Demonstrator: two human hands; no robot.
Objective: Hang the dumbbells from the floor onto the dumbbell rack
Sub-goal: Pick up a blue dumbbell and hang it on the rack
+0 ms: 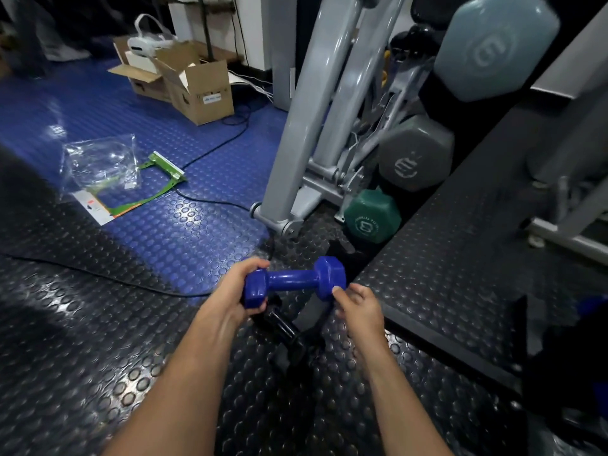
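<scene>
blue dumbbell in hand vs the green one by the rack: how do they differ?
The blue dumbbell is held off the floor, left hand gripping one head and right hand touching the other; the green dumbbell sits low among the racked weights, untouched. The blue one lies sideways with its handle in view; the green one shows only its end face. The green face carries printed markings; none show on the blue one. Both have faceted, coated heads.
</scene>
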